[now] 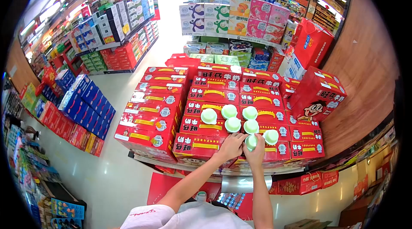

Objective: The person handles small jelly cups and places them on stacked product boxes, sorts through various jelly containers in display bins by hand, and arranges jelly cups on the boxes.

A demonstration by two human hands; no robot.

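Observation:
Red milk boxes with yellow handles (206,145) form a wide stack in front of me. On top stand several bottles or cups with pale green lids, among them one at the left (209,116) and one at the right (271,137). My right hand (255,151) is closed round a green-lidded bottle (251,142) at the front of the group. Just left of it, my left hand (232,145) rests by the same bottle, its fingertips near the lid; whether it grips anything is hard to make out.
A red box (318,94) stands upright at the stack's right, beside a wooden panel (365,57). Behind are shelved drink cartons (239,12). Blue boxes (88,106) stand across the aisle floor (107,160) at left. A metallic curved surface (246,184) lies below the stack's front edge.

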